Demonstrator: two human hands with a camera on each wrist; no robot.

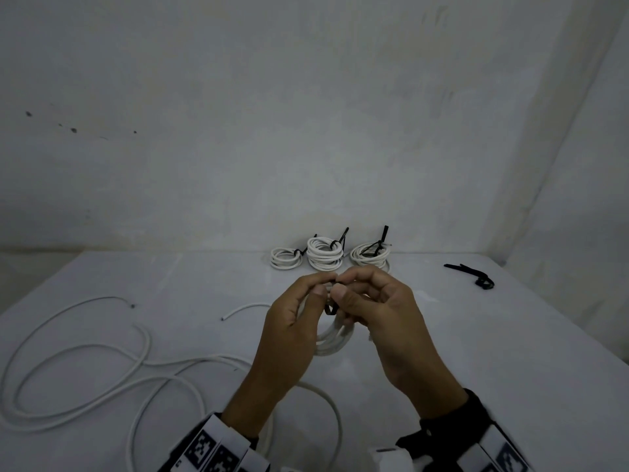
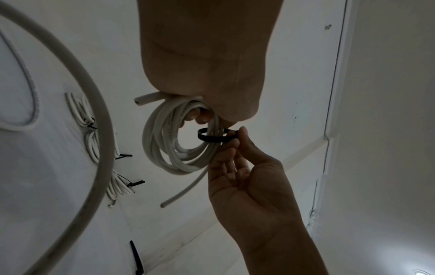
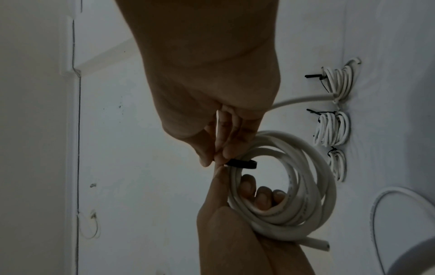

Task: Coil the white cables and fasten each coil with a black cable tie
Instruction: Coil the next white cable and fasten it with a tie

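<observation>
My left hand (image 1: 299, 308) grips a white cable coil (image 1: 332, 340) held above the table; its fingers pass through the coil (image 3: 289, 204) while the thumb presses the outside. A black cable tie (image 2: 215, 136) loops around one side of the coil (image 2: 169, 141). My right hand (image 1: 371, 301) pinches the tie (image 3: 242, 163) where its ends meet, between thumb and fingertips. In the head view only a short piece of the tie (image 1: 331, 309) shows between the two thumbs.
Three tied coils (image 1: 325, 255) stand in a row by the back wall. Spare black ties (image 1: 474, 274) lie at the right. Long loose white cables (image 1: 85, 366) sprawl over the left and near part of the white table (image 1: 476, 335).
</observation>
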